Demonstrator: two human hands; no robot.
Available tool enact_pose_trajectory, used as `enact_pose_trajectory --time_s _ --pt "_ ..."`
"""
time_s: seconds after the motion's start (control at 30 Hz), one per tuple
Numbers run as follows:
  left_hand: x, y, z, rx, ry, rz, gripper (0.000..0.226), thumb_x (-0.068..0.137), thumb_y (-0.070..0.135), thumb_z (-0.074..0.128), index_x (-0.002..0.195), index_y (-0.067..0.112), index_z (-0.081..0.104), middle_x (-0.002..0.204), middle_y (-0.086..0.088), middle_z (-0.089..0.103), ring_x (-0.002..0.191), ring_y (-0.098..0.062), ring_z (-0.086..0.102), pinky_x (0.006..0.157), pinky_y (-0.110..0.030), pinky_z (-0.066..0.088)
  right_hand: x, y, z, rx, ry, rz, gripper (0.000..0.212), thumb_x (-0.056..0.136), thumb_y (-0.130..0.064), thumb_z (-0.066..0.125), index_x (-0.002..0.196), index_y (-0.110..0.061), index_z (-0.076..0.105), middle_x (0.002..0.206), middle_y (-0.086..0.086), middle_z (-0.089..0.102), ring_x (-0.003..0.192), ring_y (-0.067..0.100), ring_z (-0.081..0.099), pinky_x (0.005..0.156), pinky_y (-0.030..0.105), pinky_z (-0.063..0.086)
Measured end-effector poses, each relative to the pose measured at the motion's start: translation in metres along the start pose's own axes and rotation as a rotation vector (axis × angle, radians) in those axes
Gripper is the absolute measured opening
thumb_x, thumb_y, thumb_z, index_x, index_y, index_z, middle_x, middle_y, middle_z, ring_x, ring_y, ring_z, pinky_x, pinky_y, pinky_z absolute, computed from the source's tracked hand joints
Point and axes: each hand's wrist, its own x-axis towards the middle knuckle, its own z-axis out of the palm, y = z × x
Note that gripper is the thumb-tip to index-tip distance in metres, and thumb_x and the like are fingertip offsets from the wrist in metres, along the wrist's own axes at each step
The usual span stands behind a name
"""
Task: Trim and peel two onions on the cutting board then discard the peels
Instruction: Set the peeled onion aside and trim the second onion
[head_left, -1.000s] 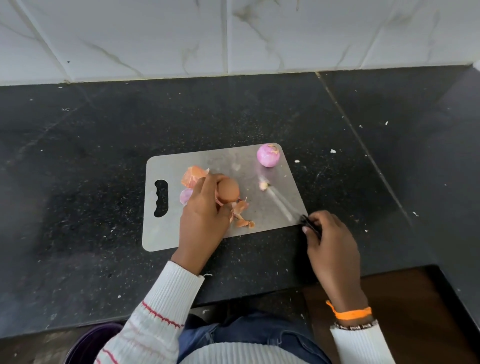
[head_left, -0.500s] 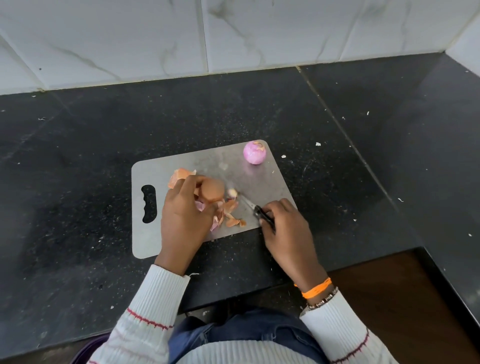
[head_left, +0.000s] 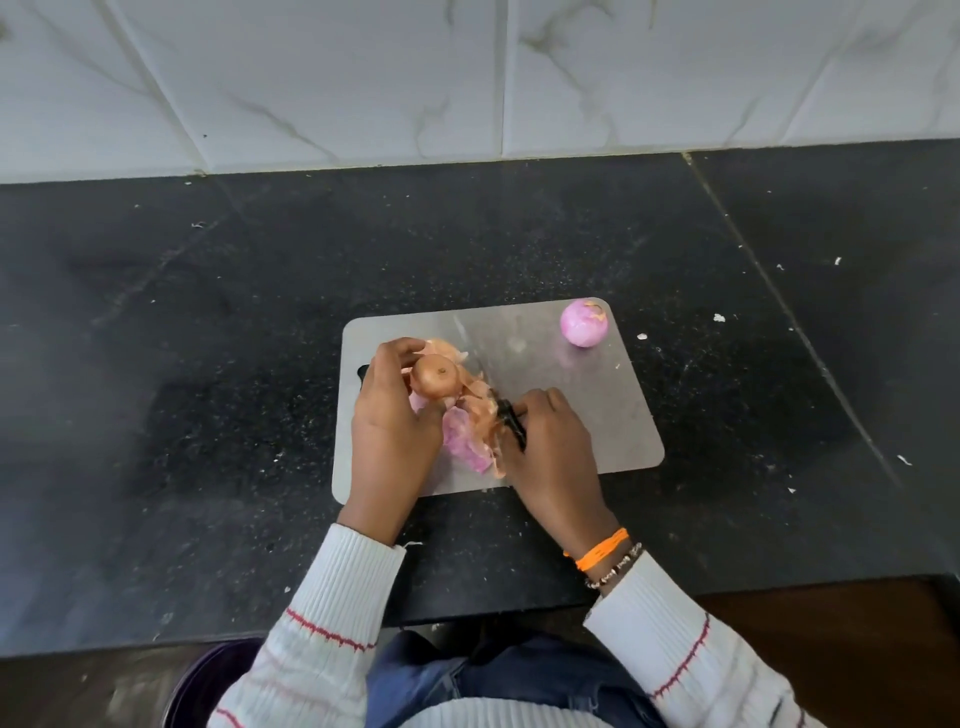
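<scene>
One onion (head_left: 584, 323) is already peeled: it lies pink and bare at the far right corner of the cutting board (head_left: 582, 415), well apart from both hands, with only a small bit of dry skin at its top. This half of the task looks finished.

The second onion (head_left: 435, 377) is not yet ready. It has its brown skin on most of what can be seen, and the left hand (head_left: 395, 421) holds it just above the board near the left edge, the fingers curled around it from the left side. The right hand (head_left: 550, 447) grips the black handle of a knife (head_left: 511, 423), fingers closed around it; the blade seems to point toward the onion, but it is blurred and I cannot tell if it touches.

Loose peels (head_left: 475, 431), brown and pink, lie on the board between the two hands. So the second onion still needs its skin removed, and maybe more trimming.

The last step, to discard the peels, is not begun. A dark round container (head_left: 208, 680) shows below the edge of the black surface (head_left: 208, 364); it may be the bin, in my judgement
</scene>
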Motion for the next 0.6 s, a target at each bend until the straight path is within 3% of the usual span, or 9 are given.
enact_pose_trajectory --time_s 0.1,0.17,0.27,0.33,0.47,0.6 --pt "0.0 0.001 0.0 0.0 0.002 -0.007 0.05 0.075 0.0 0.071 0.117 0.016 0.049 0.112 0.004 0.057 0.103 -0.013 0.056 0.081 -0.013 0.042 0.002 -0.014 0.01 0.029 -0.05 -0.044 0.013 0.085 -0.018 0.06 0.09 -0.006 0.056 0.094 0.012 0.056 0.083 0.029 0.054 0.067 0.036 0.04" --pt "0.0 0.003 0.0 -0.007 0.001 -0.021 0.048 0.075 0.003 0.072 0.116 0.016 0.05 0.112 0.002 0.058 0.102 -0.011 0.055 0.078 -0.006 0.039 0.003 -0.02 0.012 0.072 -0.082 -0.075 0.012 0.086 -0.018 0.059 0.089 -0.007 0.057 0.092 0.01 0.056 0.081 0.025 0.053 0.064 0.029 0.035" --pt "0.002 0.006 0.002 0.009 0.005 -0.006 0.043 0.074 0.006 0.074 0.109 0.017 0.052 0.107 0.003 0.059 0.099 -0.013 0.056 0.078 -0.013 0.042 0.006 -0.018 0.005 0.162 -0.076 -0.063 0.005 0.085 -0.012 0.059 0.084 -0.009 0.056 0.085 0.005 0.052 0.077 0.018 0.047 0.064 0.025 0.028" --pt "0.004 0.009 0.004 0.035 -0.01 0.041 0.04 0.072 0.008 0.075 0.106 0.017 0.054 0.104 0.004 0.059 0.094 -0.011 0.056 0.076 -0.011 0.042 0.011 -0.008 -0.003 0.214 -0.051 0.009 0.001 0.086 -0.009 0.057 0.086 -0.009 0.056 0.085 0.003 0.054 0.079 0.017 0.047 0.064 0.026 0.029" --pt "0.009 0.016 0.019 0.116 -0.097 0.145 0.041 0.074 0.003 0.072 0.111 0.015 0.059 0.107 0.001 0.056 0.09 -0.01 0.054 0.076 -0.011 0.043 0.014 0.017 -0.024 0.427 -0.057 0.302 0.011 0.093 -0.009 0.05 0.1 -0.011 0.058 0.092 0.005 0.062 0.086 0.023 0.058 0.078 0.038 0.047" --pt "0.012 0.02 0.04 0.121 -0.154 0.165 0.043 0.073 0.002 0.072 0.114 0.012 0.064 0.109 -0.004 0.056 0.087 -0.009 0.051 0.076 0.004 0.032 0.008 0.024 -0.036 0.691 -0.093 0.489 0.021 0.097 -0.009 0.042 0.091 -0.015 0.062 0.077 0.001 0.06 0.069 0.014 0.052 0.065 0.031 0.045"
